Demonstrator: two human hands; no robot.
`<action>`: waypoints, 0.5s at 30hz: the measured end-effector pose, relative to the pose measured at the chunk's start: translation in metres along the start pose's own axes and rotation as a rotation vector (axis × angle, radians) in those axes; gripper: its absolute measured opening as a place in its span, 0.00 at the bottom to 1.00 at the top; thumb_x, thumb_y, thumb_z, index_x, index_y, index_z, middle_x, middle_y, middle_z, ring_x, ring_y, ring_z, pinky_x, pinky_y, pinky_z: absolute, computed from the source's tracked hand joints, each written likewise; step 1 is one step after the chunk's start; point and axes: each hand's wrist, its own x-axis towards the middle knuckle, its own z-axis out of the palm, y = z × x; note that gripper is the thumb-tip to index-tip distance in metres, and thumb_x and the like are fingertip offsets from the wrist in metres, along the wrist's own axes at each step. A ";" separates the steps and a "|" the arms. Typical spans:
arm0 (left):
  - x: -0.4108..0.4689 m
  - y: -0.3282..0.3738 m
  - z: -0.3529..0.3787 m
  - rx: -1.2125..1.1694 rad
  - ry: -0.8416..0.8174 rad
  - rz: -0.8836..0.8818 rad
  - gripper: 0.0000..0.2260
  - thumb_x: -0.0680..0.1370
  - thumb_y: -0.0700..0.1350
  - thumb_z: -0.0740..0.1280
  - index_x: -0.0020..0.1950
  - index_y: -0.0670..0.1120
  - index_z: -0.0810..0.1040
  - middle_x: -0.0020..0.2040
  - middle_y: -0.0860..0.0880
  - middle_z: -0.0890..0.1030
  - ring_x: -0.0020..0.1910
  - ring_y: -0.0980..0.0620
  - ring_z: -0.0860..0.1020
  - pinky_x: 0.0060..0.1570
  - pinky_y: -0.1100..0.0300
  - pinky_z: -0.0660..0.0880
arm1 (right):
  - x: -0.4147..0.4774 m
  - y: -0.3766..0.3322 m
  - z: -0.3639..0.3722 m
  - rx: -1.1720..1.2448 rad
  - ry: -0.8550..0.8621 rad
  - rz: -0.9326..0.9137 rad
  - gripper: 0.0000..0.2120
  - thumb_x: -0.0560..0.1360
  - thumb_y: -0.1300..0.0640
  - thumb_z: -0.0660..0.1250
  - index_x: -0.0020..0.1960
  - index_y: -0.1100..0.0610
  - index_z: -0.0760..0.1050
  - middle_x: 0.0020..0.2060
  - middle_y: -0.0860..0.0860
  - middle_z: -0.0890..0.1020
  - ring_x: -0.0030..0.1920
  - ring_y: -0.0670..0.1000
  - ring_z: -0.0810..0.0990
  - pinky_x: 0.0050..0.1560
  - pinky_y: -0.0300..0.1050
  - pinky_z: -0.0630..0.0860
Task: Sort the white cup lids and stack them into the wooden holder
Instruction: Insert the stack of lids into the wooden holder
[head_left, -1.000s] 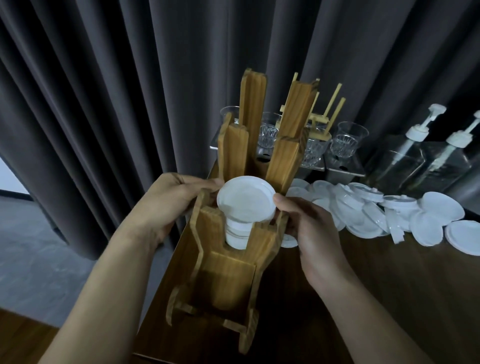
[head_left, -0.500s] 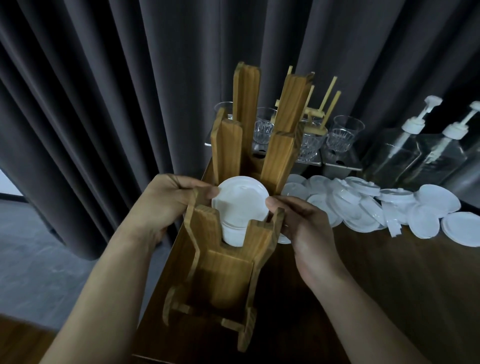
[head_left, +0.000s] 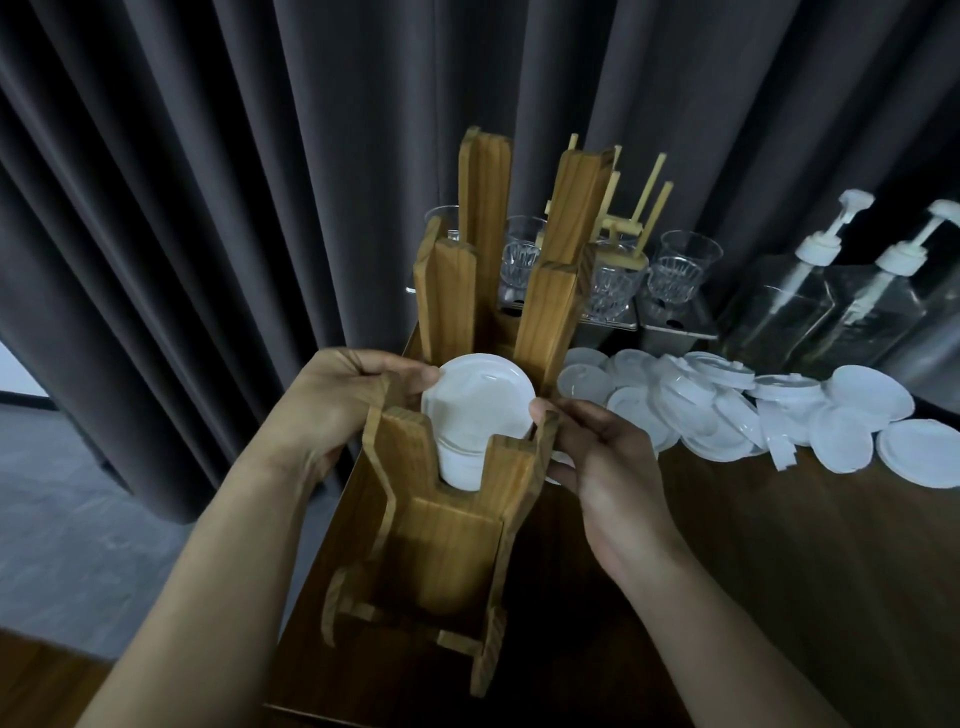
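Here, the left hand (head_left: 332, 410) and right hand (head_left: 602, 467), fingers curled, pinch a lid (head_left: 480, 395) at opposite edges atop the stack (head_left: 462, 462) in the holder (head_left: 447, 545).

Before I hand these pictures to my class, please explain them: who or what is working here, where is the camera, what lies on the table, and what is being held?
There is no machine here, only a person's two bare hands, filmed by one camera worn on the head and looking down. The left hand and right hand hold the top lid by its edges, above a stack of white lids in the wooden holder. To the right on the dark table lies a pile of loose lids. Behind it stand glasses and pump bottles.
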 end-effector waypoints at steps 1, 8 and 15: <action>0.000 0.000 0.000 0.001 -0.005 -0.010 0.05 0.75 0.42 0.76 0.48 0.41 0.89 0.47 0.41 0.89 0.47 0.45 0.88 0.51 0.53 0.85 | 0.000 0.001 0.000 0.000 -0.002 0.000 0.04 0.78 0.59 0.73 0.48 0.59 0.86 0.43 0.55 0.88 0.49 0.55 0.88 0.55 0.52 0.85; -0.004 -0.003 0.002 -0.006 0.006 -0.007 0.05 0.73 0.44 0.77 0.46 0.44 0.89 0.46 0.41 0.89 0.45 0.46 0.88 0.50 0.56 0.86 | -0.001 0.004 0.000 -0.024 -0.001 -0.026 0.05 0.80 0.61 0.71 0.52 0.57 0.86 0.43 0.52 0.88 0.49 0.53 0.88 0.58 0.55 0.84; -0.008 -0.002 -0.003 0.010 0.021 0.007 0.08 0.72 0.44 0.76 0.47 0.41 0.89 0.47 0.39 0.88 0.45 0.46 0.88 0.52 0.55 0.85 | -0.001 -0.002 0.001 -0.080 -0.007 -0.018 0.05 0.80 0.57 0.71 0.50 0.55 0.87 0.44 0.51 0.89 0.51 0.54 0.88 0.54 0.47 0.84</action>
